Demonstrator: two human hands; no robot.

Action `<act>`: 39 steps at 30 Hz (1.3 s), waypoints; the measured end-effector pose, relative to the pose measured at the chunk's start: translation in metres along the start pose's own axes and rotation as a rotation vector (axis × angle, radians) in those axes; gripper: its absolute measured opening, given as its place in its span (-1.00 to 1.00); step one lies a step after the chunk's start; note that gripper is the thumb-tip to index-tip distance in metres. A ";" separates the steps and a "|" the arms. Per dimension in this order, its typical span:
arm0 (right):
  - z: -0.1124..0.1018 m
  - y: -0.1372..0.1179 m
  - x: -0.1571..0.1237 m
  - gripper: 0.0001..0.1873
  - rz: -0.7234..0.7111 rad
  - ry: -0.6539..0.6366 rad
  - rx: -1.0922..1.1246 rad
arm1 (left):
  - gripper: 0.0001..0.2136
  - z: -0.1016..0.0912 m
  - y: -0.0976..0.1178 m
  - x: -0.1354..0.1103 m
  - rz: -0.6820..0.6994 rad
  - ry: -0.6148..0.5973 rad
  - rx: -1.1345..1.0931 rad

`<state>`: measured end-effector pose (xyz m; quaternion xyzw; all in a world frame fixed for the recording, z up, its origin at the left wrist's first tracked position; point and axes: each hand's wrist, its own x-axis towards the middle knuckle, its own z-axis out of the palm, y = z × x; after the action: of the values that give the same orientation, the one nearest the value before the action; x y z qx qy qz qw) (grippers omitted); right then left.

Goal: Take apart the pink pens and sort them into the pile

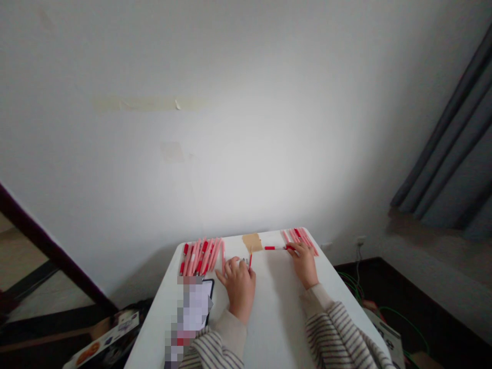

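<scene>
My right hand (305, 262) is closed, its thumb and fingers on the end of a red and white pen (273, 248) that lies nearly level, pointing left. Palm down, my left hand (240, 288) has bent fingers, with the little finger spread out to the side. A thin red pen refill (250, 260) with a yellowish tip rises from between its thumb and index finger. Small grey parts by those fingertips are partly hidden. Left of this hand lies a pile of pink and red pens (202, 258), one pink pen (223, 255) standing apart from it.
More pink and red pens (302, 238) lie at the table's back right corner. A tan patch (252, 242) is at the back edge of the white table (274, 318). A dark-edged device (209, 287), partly blurred out, lies front left. The wall (246, 128) stands behind.
</scene>
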<state>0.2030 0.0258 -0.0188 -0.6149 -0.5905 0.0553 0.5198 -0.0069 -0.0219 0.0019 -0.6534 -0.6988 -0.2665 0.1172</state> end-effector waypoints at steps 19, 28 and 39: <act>-0.001 -0.003 0.000 -0.60 0.001 -0.005 0.012 | -0.83 0.001 0.001 0.003 0.005 0.004 -0.015; -0.001 -0.010 -0.003 -0.61 -0.034 -0.033 0.005 | -0.72 0.002 0.014 0.015 0.138 0.033 -0.145; -0.003 -0.020 -0.004 -0.61 -0.055 -0.072 0.033 | -0.81 0.002 0.020 0.024 0.123 -0.023 -0.231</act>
<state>0.1910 0.0161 -0.0057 -0.5874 -0.6246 0.0731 0.5095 0.0099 -0.0007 0.0172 -0.7073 -0.6231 -0.3302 0.0492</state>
